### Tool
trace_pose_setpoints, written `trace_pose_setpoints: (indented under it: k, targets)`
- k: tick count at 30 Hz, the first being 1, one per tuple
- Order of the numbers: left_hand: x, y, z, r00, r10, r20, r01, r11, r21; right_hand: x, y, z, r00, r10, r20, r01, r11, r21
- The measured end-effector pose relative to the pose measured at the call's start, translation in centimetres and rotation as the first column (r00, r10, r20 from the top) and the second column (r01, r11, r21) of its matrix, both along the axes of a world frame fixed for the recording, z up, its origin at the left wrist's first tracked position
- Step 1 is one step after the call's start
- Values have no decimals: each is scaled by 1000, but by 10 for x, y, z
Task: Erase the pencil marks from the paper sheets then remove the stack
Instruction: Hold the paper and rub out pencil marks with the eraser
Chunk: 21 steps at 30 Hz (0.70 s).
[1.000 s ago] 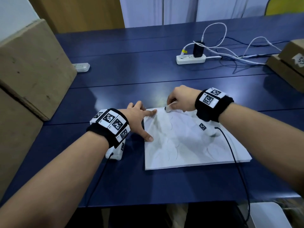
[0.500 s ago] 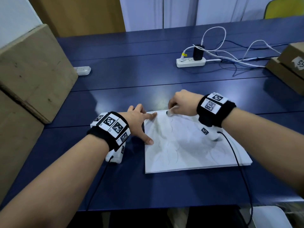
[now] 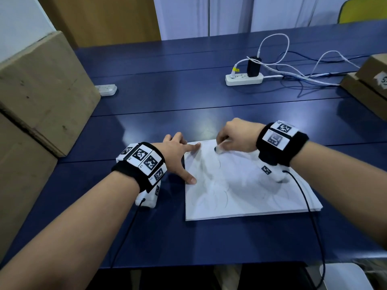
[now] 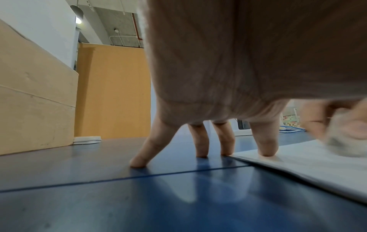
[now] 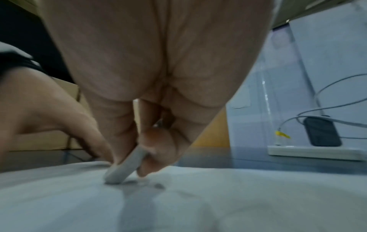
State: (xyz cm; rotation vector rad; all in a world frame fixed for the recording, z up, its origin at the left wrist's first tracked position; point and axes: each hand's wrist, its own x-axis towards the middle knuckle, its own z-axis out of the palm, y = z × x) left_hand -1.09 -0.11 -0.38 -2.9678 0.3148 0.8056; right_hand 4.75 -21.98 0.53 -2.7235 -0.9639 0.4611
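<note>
Eraser point(image 4: 345, 141) blurred; pencil marks point(image 3: 222, 197) too faint to read.

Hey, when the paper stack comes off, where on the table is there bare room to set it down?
Bare table lies between the small white strip and the power strip, and along the near edge before the paper stack. It is crowded by the cables and the boxes far right.

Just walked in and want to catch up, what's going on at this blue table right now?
A person is rubbing out pencil marks. Their right hand pinches a white eraser and presses its tip on the far part of the top sheet of a paper stack. The left hand steadies the stack at its left edge, forefinger and thumb on the paper, other fingers on the table. Faint pencil lines remain lower on the sheet, so erasing isn't finished.
</note>
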Motion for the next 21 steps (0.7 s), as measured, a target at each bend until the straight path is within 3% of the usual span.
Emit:
trace_pose_setpoints:
  k: [4, 11, 13, 17, 19, 21]
  targets:
    - [1, 1, -1, 1000, 6, -9, -6, 1000, -1, -25, 0, 0, 974, 146, -173, -159, 985, -63]
    - [-2, -1, 1, 1000, 4, 7, -4, 1000, -1, 7, 3, 4, 999, -41, 33, 42, 999, -25]
    - [-1, 0, 0, 1000, 3, 5, -3, 1000, 2, 0, 1, 3, 1000, -3, 9, 3, 1000, -8]
    - [1, 0, 0, 1000, 14, -12, -14, 1000, -5, -29, 2, -1, 966, 158, -202, -175, 982, -70]
    - [1, 0, 0, 1000, 16, -18, -16, 1000, -7, -24, 2, 0, 972, 143, -189, -161, 984, -79]
    - [0, -1, 1, 1000, 15, -12, -15, 1000, -10, -10, 2, 3, 993, 82, -85, -89, 993, -80]
